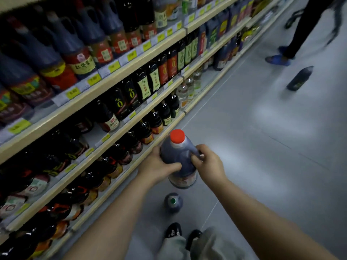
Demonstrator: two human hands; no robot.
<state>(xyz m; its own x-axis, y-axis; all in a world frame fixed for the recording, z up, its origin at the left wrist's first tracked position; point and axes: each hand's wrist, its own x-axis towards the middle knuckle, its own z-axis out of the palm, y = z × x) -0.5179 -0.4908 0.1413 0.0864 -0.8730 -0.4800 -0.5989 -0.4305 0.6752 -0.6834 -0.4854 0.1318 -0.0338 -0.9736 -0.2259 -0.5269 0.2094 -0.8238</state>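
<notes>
My left hand (156, 167) and right hand (208, 162) both grip the dark plastic jug with the red cap (178, 158), held upright above the grey tiled floor (253, 137) beside the shelf edge (120, 177).

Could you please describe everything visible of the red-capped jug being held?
The large dark plastic jug has a red screw cap and a red-and-white label low down. It looks full of dark liquid, roughly upright, above the grey floor. The left hand grips its side; the right hand curls around its handle.
</notes>
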